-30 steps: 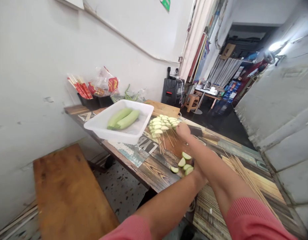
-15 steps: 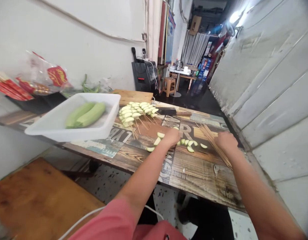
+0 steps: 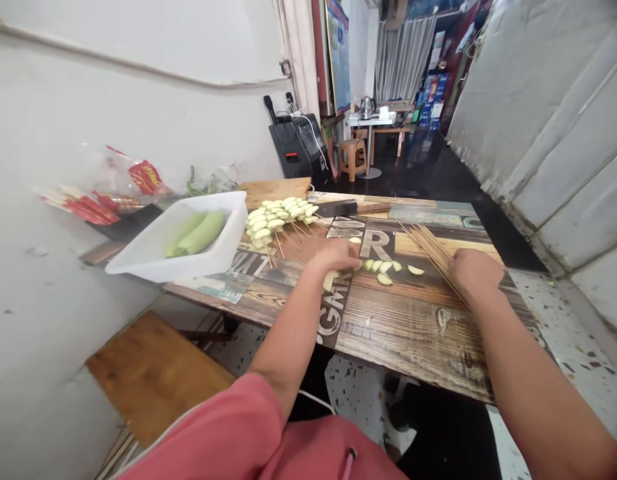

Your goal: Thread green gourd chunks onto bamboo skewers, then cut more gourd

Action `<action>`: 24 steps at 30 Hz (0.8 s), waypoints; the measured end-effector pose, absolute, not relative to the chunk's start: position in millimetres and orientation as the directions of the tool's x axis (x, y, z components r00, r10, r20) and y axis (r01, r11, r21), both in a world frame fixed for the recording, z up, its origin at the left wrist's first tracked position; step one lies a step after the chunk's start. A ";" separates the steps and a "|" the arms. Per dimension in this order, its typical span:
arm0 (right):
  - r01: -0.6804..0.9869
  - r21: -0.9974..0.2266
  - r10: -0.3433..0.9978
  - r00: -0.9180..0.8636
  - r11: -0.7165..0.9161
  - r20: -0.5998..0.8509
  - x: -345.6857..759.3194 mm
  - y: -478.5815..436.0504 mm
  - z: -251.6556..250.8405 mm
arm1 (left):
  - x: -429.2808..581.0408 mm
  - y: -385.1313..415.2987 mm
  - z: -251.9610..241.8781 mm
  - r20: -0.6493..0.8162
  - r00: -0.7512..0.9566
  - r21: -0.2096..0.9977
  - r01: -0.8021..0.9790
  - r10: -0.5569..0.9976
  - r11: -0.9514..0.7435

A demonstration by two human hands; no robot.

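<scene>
My left hand (image 3: 339, 255) is low over the table, its fingers bent together at the pale green zucchini slices (image 3: 385, 279). What sits between its fingertips is partly hidden, but a slice seems to be there. Several slices lie in a loose row to the right of it, and a few are partly covered by the hand. My right hand (image 3: 475, 275) is curled over the near part of a bundle of thin bamboo skewers (image 3: 428, 245) lying slanted on the table. Skewered zucchini slices (image 3: 273, 220) are piled beyond my left hand, sticks pointing toward me.
A white plastic tub (image 3: 138, 260) holding two whole zucchini (image 3: 202, 233) stands at left. A cleaver (image 3: 338, 208) lies behind the piled skewers, beside a wooden board (image 3: 273, 190). Packaged goods (image 3: 133, 193) are at the wall. A wooden stool or bench (image 3: 158, 373) stands below left.
My view has shifted, so the tub and table sit farther right in it. My left hand now covers slices that showed to its left. The right hand remains at the skewers.
</scene>
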State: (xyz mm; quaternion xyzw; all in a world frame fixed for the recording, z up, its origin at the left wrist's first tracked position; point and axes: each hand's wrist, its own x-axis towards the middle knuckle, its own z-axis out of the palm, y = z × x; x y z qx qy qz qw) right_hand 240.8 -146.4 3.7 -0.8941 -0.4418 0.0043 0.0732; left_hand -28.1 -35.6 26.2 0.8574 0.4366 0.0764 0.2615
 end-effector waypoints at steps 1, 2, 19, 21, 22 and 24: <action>0.768 -0.100 0.770 0.637 -0.632 0.032 237.8 -147.4 7.6 | -35.7 -34.4 31.7 -0.067 0.567 0.537 0.714 0.821 -0.449; 0.757 -0.064 0.758 0.652 -0.650 0.012 234.9 -148.5 11.2 | -44.6 -33.3 37.4 -0.037 0.506 0.532 0.740 0.862 -0.412; 0.888 -0.320 0.822 0.437 -0.330 0.367 195.5 -150.4 8.9 | -69.4 -85.3 44.7 -0.180 0.428 0.202 0.898 0.886 -0.392; 0.913 -0.311 0.842 0.374 -0.262 0.388 188.5 -149.7 6.6 | -61.4 -93.4 42.4 -0.154 0.456 0.245 0.877 0.877 -0.413; 0.920 -0.310 0.850 0.355 -0.241 0.390 185.9 -149.3 5.4 | -57.3 -96.0 41.3 -0.138 0.463 0.282 0.866 0.875 -0.413; 0.920 -0.326 0.863 0.338 -0.219 0.375 182.7 -148.6 3.5 | -49.0 -95.3 39.8 -0.075 0.490 0.389 0.816 0.868 -0.427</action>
